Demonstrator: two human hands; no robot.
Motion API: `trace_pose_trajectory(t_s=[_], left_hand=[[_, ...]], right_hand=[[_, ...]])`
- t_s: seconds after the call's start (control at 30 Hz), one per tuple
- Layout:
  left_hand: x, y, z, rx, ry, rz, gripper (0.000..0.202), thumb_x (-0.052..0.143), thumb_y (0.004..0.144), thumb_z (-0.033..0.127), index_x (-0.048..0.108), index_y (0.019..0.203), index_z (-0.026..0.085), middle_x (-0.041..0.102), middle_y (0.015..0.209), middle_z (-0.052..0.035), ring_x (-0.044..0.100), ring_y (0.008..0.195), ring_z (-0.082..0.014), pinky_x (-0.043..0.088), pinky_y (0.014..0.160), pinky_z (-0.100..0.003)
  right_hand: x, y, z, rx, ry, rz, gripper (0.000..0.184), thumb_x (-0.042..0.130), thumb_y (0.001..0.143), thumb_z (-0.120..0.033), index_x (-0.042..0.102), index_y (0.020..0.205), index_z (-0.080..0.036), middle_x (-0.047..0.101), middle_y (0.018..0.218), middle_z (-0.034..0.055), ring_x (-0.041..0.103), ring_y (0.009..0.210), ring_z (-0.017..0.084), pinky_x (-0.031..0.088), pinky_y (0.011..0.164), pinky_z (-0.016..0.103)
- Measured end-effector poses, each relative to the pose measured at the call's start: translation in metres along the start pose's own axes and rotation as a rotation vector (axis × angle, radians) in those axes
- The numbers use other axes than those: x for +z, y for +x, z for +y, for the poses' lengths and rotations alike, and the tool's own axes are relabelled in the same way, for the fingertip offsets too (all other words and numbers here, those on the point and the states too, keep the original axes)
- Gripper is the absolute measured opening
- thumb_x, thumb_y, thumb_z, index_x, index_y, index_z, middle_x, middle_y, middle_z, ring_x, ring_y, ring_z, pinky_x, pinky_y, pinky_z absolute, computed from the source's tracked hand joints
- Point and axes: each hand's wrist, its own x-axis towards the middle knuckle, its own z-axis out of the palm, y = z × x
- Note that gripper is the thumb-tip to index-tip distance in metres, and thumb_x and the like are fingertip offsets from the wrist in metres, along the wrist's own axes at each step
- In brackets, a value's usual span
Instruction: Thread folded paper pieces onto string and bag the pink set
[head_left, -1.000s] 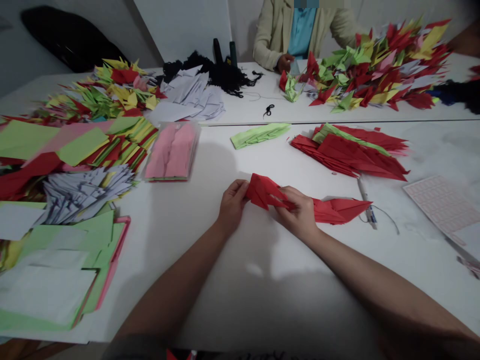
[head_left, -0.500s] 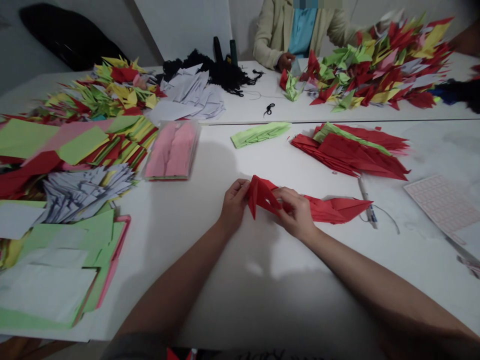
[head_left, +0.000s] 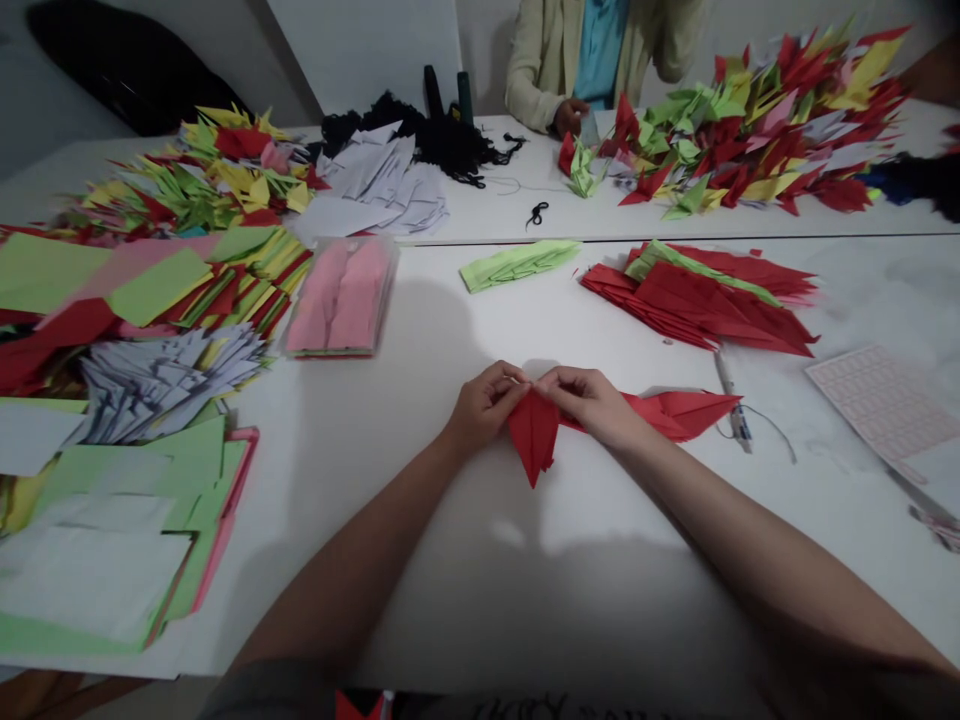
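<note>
Between my hands is a folded red paper piece [head_left: 533, 432], its pointed end turned down toward me. My left hand [head_left: 487, 402] pinches its upper left edge. The upper right edge is pinched by my right hand [head_left: 586, 402], the fingertips of both hands nearly meeting at the top. Other folded red paper [head_left: 681, 412] lies on the table just right of my right hand, partly hidden behind it. Beyond it are a stack of red folded papers [head_left: 697, 300] with a green strip on top and a light green folded bundle [head_left: 520, 263].
At left lie coloured paper sheets [head_left: 112, 560], white folded papers [head_left: 172, 375] and a pink packet [head_left: 341, 300]. A pen [head_left: 735, 405] and a printed sheet [head_left: 889, 410] are at right. Across the table, a person in a beige jacket [head_left: 536, 70] sits beside a colourful paper heap [head_left: 780, 130].
The red paper piece has turned so that its point faces down toward me. Both hands have come together at its top edge. The person opposite has raised one arm.
</note>
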Motion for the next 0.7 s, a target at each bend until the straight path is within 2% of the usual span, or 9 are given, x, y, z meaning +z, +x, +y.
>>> trace_pose_trajectory(t_s=[0.1,0.2,0.33,0.47,0.57,0.7], left_hand=[[0.002,-0.002,-0.001,-0.006,0.021,-0.041,0.026,0.063,0.085,0.041,0.051,0.099,0.022,0.059,0.061,0.0061,0.046,0.051,-0.0077,0.033,0.051,-0.020],[0.003,-0.002,-0.001,-0.022,0.021,-0.047,0.026,0.062,0.087,0.040,0.050,0.101,0.022,0.057,0.059,0.0071,0.046,0.050,-0.0076,0.033,0.051,-0.020],[0.005,-0.001,0.001,-0.077,-0.033,-0.036,0.035,0.067,0.083,0.041,0.051,0.108,0.022,0.065,0.069,0.0031,0.058,0.060,-0.0105,0.042,0.059,-0.021],[0.006,-0.001,0.001,-0.116,0.008,-0.045,0.026,0.072,0.078,0.040,0.063,0.088,0.017,0.072,0.082,-0.0037,0.066,0.074,-0.0158,0.048,0.068,-0.026],[0.005,0.000,0.000,-0.113,0.057,-0.060,0.025,0.067,0.082,0.041,0.066,0.080,0.016,0.069,0.077,-0.0026,0.062,0.069,-0.0145,0.045,0.065,-0.026],[0.004,0.001,0.002,-0.069,0.162,-0.050,0.032,0.059,0.088,0.044,0.064,0.072,0.016,0.060,0.065,0.0011,0.053,0.063,-0.0121,0.040,0.061,-0.025]], right_hand=[[0.002,0.001,0.000,0.035,0.073,-0.009,0.035,0.070,0.077,-0.051,0.066,0.078,-0.016,0.056,0.063,-0.0022,0.044,0.055,0.010,0.034,0.052,0.025],[0.004,0.001,0.000,0.074,0.108,0.023,0.037,0.073,0.073,-0.052,0.066,0.075,-0.016,0.057,0.062,-0.0019,0.044,0.053,0.009,0.035,0.051,0.024],[0.005,0.002,0.004,0.063,0.134,0.124,0.040,0.075,0.070,-0.054,0.067,0.078,-0.015,0.062,0.069,0.0012,0.050,0.058,0.011,0.040,0.054,0.025],[0.005,0.003,0.009,0.067,0.166,0.178,0.040,0.075,0.071,-0.053,0.066,0.080,-0.016,0.060,0.065,-0.0002,0.047,0.053,0.010,0.038,0.050,0.025],[0.004,0.003,0.012,0.071,0.141,0.147,0.038,0.074,0.073,-0.052,0.066,0.080,-0.016,0.060,0.066,-0.0001,0.047,0.053,0.009,0.037,0.051,0.025],[0.004,0.003,0.012,0.020,0.167,0.146,0.035,0.074,0.073,-0.050,0.065,0.080,-0.017,0.058,0.067,-0.0015,0.047,0.056,0.010,0.038,0.053,0.026]])
